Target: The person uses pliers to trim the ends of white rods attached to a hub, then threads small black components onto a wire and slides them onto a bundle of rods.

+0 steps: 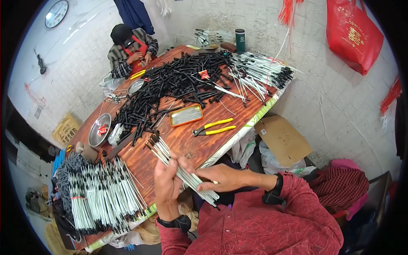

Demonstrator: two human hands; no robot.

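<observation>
A bundle of thin white rods with black tips (161,149) slants across both my hands in front of the table edge. My left hand (166,180) is closed round its middle, fingers and thumb against the rods. From the other side my right hand (223,176) grips the lower part, its thumb pressed along them. Some finger contacts are hidden by the rods. Just beyond the bundle lie yellow-handled pliers (213,128) and an orange-rimmed tin of thin pale pieces (186,115). More white rods with black tips (106,193) are stacked at the near left.
A large heap of black plastic pieces (170,83) covers the middle of the wooden table (146,163). White rods (263,70) lie at the far right, near a dark flask (240,40). A co-worker (131,51) sits across the table. A cardboard box (284,140) stands right.
</observation>
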